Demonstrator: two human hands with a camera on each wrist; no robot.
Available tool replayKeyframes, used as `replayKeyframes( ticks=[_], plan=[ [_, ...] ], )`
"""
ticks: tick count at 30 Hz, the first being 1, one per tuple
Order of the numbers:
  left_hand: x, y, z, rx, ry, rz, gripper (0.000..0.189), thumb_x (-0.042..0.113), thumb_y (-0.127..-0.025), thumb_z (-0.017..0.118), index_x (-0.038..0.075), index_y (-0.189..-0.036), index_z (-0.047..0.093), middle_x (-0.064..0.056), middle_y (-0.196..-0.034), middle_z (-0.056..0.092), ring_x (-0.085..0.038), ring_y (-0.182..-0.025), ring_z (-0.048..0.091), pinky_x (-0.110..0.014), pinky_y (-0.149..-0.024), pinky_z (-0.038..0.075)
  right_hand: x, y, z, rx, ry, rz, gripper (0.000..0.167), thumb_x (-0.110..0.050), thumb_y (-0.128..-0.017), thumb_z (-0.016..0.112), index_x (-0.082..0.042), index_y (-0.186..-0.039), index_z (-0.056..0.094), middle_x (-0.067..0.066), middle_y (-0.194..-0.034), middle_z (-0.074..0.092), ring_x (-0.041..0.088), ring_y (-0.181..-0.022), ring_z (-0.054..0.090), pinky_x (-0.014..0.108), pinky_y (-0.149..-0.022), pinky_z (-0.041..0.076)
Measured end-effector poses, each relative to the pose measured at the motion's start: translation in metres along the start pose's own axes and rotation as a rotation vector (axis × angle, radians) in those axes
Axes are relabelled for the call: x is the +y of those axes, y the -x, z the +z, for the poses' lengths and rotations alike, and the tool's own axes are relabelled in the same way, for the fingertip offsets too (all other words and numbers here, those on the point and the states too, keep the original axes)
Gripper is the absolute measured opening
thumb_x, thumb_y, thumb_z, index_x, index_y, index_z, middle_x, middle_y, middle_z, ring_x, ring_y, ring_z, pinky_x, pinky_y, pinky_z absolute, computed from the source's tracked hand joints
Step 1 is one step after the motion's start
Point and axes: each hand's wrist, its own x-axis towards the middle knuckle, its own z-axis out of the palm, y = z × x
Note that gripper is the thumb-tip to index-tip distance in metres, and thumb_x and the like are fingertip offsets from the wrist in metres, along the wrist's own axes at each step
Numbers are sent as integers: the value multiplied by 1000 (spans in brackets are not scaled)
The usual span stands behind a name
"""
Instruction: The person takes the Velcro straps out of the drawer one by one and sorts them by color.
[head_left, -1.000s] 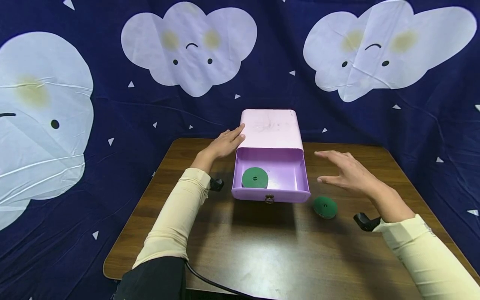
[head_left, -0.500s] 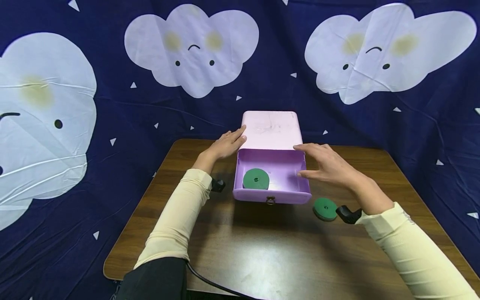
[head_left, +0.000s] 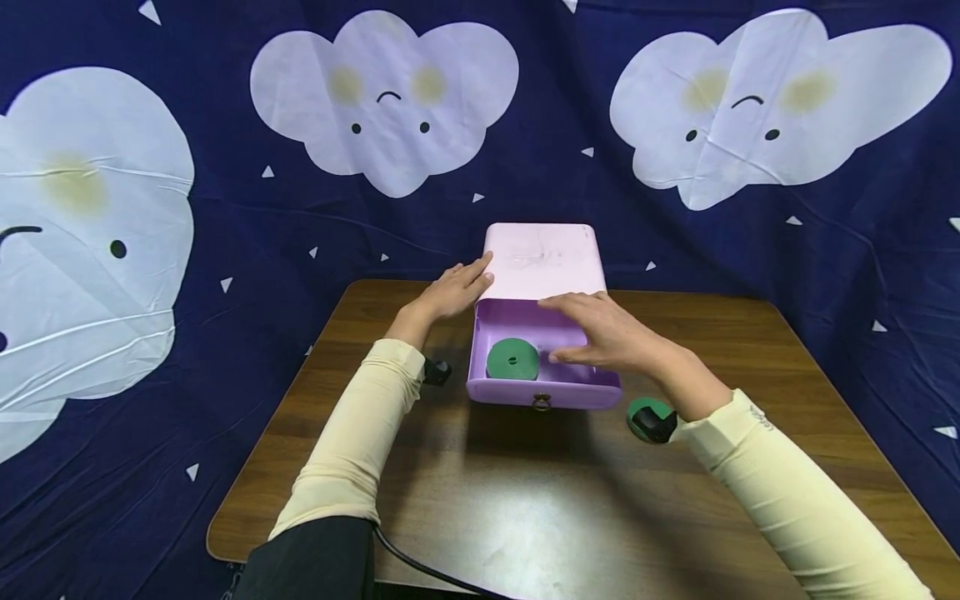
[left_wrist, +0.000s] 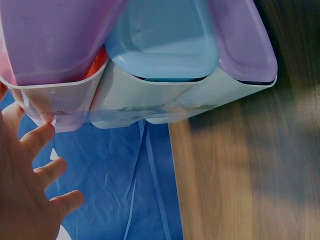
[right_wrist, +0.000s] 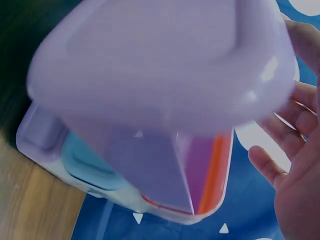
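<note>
A small drawer cabinet with a pale pink top [head_left: 543,258] stands at the back of the table, its purple top drawer [head_left: 502,390] pulled out. Inside that drawer, on the left, lies a round green disc [head_left: 513,360] with a small central hole. My left hand [head_left: 452,289] rests against the cabinet's left side, fingers extended. Above the drawer's right half hovers my right hand [head_left: 615,335], thumb and fingers apart, holding nothing, just right of the disc. A second green disc [head_left: 640,405] lies on the table, partly hidden by the black wrist camera.
Below the top drawer, a blue drawer [left_wrist: 162,45] and a lower purple drawer [left_wrist: 242,40] are pushed in. The wooden table [head_left: 315,467] ends at a dark blue cloth [head_left: 555,100] with cloud prints. A black cable [head_left: 427,569] runs along the front edge.
My right hand has moved left, from beside the cabinet to over the pulled-out drawer. The left hand has stayed against the cabinet's side, and both green discs have kept their places.
</note>
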Motion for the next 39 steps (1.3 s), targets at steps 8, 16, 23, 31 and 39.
replayKeyframes(
  ticks=[8,16,23,31,39],
  plan=[
    [2,1,0,-1,-3,-2,56,52,-100,19,34,-152,7,3,-160,17,-32,-148,9,-48,-121,7,-9,-14,12,-102,0,38,76,-39,-76,77,-10,-138,46,8,-137,54,26,-128,49,49,-101,36],
    [1,1,-1,-4,-2,0,56,53,-100,18,34,-152,6,3,-160,16,-32,-148,9,-47,-121,5,-13,-22,25,-165,27,52,75,-40,-76,76,-11,-138,45,7,-137,54,24,-129,48,47,-103,36],
    [0,0,1,-2,-18,10,57,54,-100,17,33,-152,6,3,-160,16,-31,-148,8,-46,-121,6,-14,-25,32,-207,36,58,77,-39,-75,78,-13,-139,44,7,-139,52,26,-129,48,52,-105,36],
    [0,1,2,-5,-14,2,57,54,-100,17,33,-152,6,4,-160,16,-31,-148,8,-47,-121,6,-14,-28,41,-287,16,43,73,-40,-80,73,-14,-141,42,8,-142,49,26,-127,48,56,-108,33],
    [1,1,1,0,-15,10,57,53,-100,18,32,-152,7,4,-159,16,-31,-148,9,-46,-121,6,-12,-28,46,-304,-17,26,73,-42,-79,73,-16,-140,43,8,-139,51,23,-122,51,52,-106,36]
  ],
)
